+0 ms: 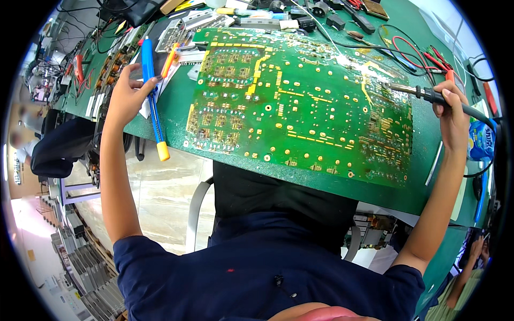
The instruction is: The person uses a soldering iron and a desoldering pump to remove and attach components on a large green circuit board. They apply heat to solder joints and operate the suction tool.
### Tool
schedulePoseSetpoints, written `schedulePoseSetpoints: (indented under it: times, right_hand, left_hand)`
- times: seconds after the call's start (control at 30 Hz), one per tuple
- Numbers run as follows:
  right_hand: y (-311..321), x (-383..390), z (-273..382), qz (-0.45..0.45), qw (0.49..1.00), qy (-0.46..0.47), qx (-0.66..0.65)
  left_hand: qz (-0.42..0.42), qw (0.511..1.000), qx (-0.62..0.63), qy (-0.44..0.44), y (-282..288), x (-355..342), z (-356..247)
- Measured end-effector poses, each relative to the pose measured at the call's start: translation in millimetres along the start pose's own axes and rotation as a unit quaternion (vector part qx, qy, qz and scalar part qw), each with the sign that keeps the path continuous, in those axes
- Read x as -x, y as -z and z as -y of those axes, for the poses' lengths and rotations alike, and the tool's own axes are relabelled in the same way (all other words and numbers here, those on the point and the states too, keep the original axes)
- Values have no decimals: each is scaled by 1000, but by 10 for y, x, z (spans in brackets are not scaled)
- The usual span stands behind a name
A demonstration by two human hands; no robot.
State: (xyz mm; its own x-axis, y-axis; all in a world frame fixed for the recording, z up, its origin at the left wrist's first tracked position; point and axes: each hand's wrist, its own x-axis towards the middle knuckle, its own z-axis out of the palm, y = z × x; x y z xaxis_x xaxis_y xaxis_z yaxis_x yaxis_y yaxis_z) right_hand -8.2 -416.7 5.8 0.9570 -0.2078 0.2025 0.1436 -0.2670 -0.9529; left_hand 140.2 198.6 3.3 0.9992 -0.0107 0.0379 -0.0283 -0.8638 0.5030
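Observation:
A large green circuit board (316, 120) lies on the green work mat (155, 128) in front of me. My left hand (128, 96), left of the board, is closed around a blue solder sucker (148, 56) with a yellow end pointing toward me. In my right hand (452, 107) is a soldering iron (409, 89) with a black handle. Its metal tip reaches over the upper right part of the board; whether it touches cannot be made out. An orange and yellow pen-like item (170, 60) lies just right of my left hand.
Tools and small parts crowd the back of the bench. Red and black test leads (436, 61) lie at the back right, near a blue packet (481, 140). More boards (115, 59) line the left side. Another person (466, 281) is at the lower right.

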Motion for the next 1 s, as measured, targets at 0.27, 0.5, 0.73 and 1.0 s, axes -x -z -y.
schedulePoseSetpoints:
  times: [0.27, 0.5, 0.73, 1.0]
  right_hand:
    - [-52, 27, 38, -1, 1000, 7, 14]
    - [-145, 15, 68, -1, 1000, 24, 5]
    - [60, -43, -142, 0, 1000, 11, 19]
    - [-102, -16, -47, -24, 999, 29, -14]
  left_hand:
    - [44, 948, 314, 29, 209, -11, -29]
    - [55, 827, 558, -40, 474, 207, 142]
    - [96, 626, 742, -222, 763, 629, -216]
    - [138, 640, 655, -377, 501, 854, -854]
